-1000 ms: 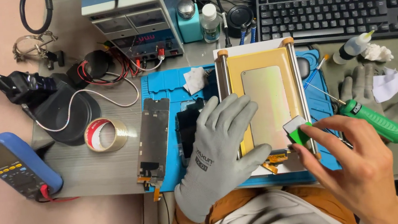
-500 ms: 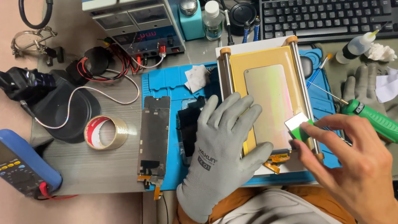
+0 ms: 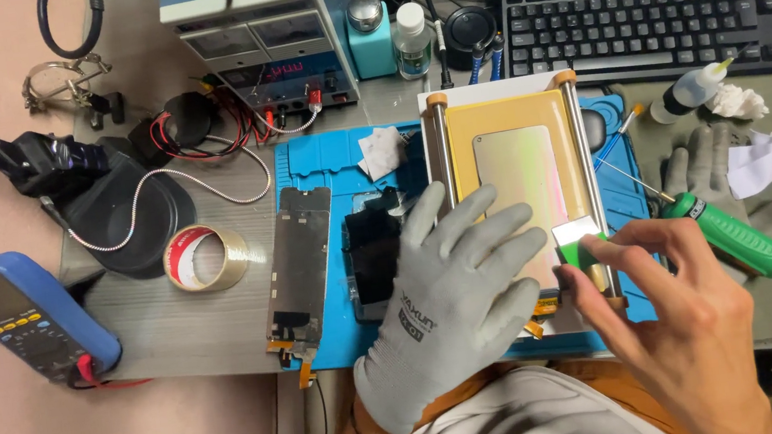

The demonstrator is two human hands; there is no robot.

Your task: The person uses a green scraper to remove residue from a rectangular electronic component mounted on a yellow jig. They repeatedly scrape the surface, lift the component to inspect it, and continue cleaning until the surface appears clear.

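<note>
Grey knit glove covers your left hand (image 3: 451, 307), which lies flat, fingers spread, on the lower left of the yellow plate (image 3: 511, 182), fingertips reaching the shiny panel (image 3: 520, 193) on it. Your right hand (image 3: 683, 318) is bare; thumb and fingers pinch a small blade (image 3: 576, 233) with a green handle, its pale edge touching the lower right corner of the panel, beside the plate's right rail (image 3: 588, 182). The plate sits on the right part of the blue mat (image 3: 321, 166).

Taking the plate as landmark:
- Left of it, on the mat, a dark phone body (image 3: 373, 258), then a phone frame (image 3: 298, 257) lying lengthwise.
- Further left, on the tabletop (image 3: 194, 334), a tape roll (image 3: 205, 258), and beyond it a blue meter (image 3: 20, 316).
- Right of it, a green driver (image 3: 737, 238) lying slantwise, just beside your right hand, over a spare grey glove (image 3: 709, 167).
- Above right, a keyboard (image 3: 665, 11) and a small dropper bottle (image 3: 690, 93).
- Above left, a power supply (image 3: 261, 41) with red and black leads.
- Just beside its upper left corner, a crumpled white wipe (image 3: 383, 152).
</note>
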